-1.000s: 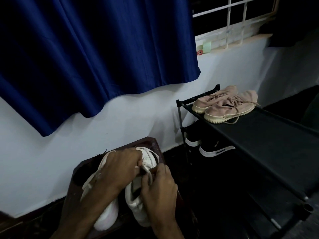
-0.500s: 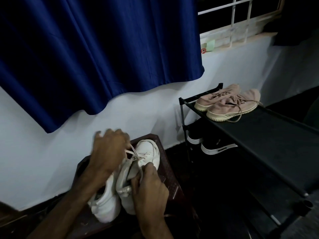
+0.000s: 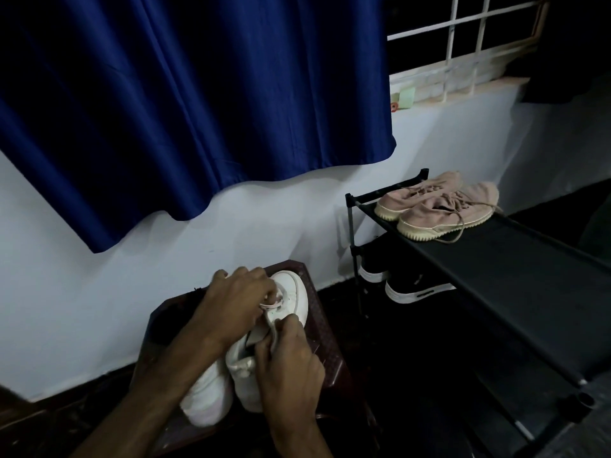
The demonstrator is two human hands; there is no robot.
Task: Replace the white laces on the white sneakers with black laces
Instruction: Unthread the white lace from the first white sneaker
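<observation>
Two white sneakers lie side by side on a dark brown stool (image 3: 322, 328) by the wall. The right sneaker (image 3: 291, 292) points away from me; the left sneaker (image 3: 206, 396) is mostly under my forearm. My left hand (image 3: 234, 295) pinches a white lace (image 3: 274, 304) near the toe-end eyelets. My right hand (image 3: 287, 361) grips the sneaker's upper and a lace strand near the tongue. No black lace is clearly visible.
A black shoe rack (image 3: 496, 276) stands to the right, with beige sneakers (image 3: 443, 209) on top and black shoes with white soles (image 3: 413, 287) below. A blue curtain (image 3: 185, 94) hangs above the white wall. The floor is dark.
My left hand pulled lace up and left, then came back down onto the toe-end eyelets. My right hand shifted along the right sneaker's upper. The camera view moved slightly.
</observation>
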